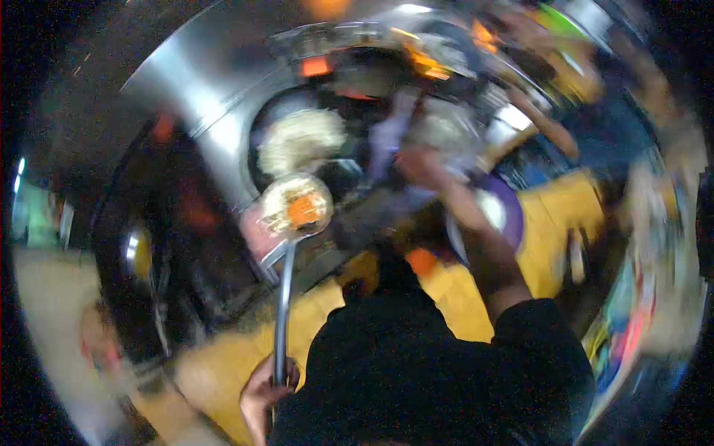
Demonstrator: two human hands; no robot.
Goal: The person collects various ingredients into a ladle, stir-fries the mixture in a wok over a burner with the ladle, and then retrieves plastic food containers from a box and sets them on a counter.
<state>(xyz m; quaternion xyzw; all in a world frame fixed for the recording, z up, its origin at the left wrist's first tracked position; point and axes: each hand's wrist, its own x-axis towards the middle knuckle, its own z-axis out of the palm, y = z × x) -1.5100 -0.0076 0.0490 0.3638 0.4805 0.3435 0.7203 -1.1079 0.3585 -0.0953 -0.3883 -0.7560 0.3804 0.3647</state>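
Left hand [269,385] grips the long-handled ladle [282,312], its loaded head just beside the pale food [301,141]; the right hand [420,165] (blurred): finger state indeterminable. Scooping appears underway; a level handle is called for.

1. Floor [216,372]: yellow, lower left through right of centre.
2. Metal surface [167,82]: upper left, white reflections.
3. Light [20,175]: white, left edge.
4. Green area [41,215]: beneath the light; blurred, not identifiable.
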